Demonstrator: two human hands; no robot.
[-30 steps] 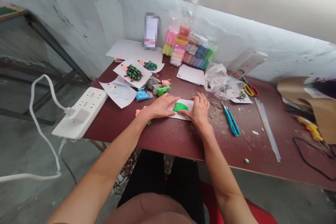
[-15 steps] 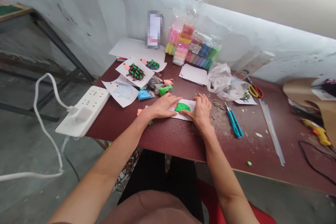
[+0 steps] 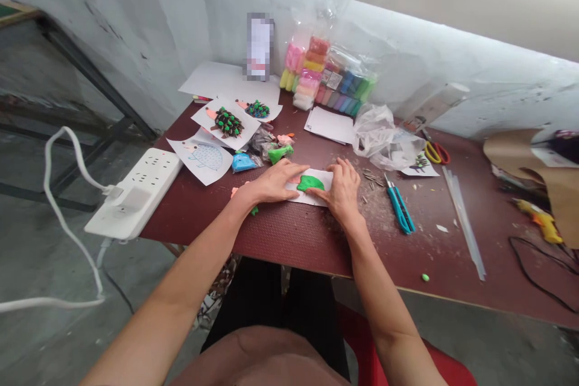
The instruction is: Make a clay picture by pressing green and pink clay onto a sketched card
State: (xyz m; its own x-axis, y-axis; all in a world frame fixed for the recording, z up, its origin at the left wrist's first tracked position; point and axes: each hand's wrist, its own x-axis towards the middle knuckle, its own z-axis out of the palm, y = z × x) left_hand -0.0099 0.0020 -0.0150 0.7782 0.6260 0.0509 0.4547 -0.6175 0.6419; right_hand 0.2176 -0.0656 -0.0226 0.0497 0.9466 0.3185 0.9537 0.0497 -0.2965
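A flattened lump of green modelling clay point(image 3: 310, 183) lies on a small white paper sheet point(image 3: 308, 198) on the maroon table point(image 3: 289, 247). My left hand point(image 3: 274, 183) rests flat on the sheet's left part, its fingertips near the clay. My right hand point(image 3: 342, 192) presses down at the sheet's right end, with its fingers bent and touching the clay's right edge. Neither hand grips anything. Beyond my left hand lie a green clay piece point(image 3: 279, 154) and a bag of blue clay point(image 3: 243, 162).
Paper hedgehog crafts point(image 3: 227, 123) lie at the back left. Behind them stand clay packets point(image 3: 326, 77). A plastic bag point(image 3: 384, 140), blue-handled snips point(image 3: 400, 210), scissors point(image 3: 435, 153), glue sticks point(image 3: 462, 223) and scattered seed shells point(image 3: 371, 176) lie right. A power strip point(image 3: 136, 193) sits at the left edge.
The view has shifted slightly with my head. Both hands stay on the paper around the green clay, with no clear change in their hold.
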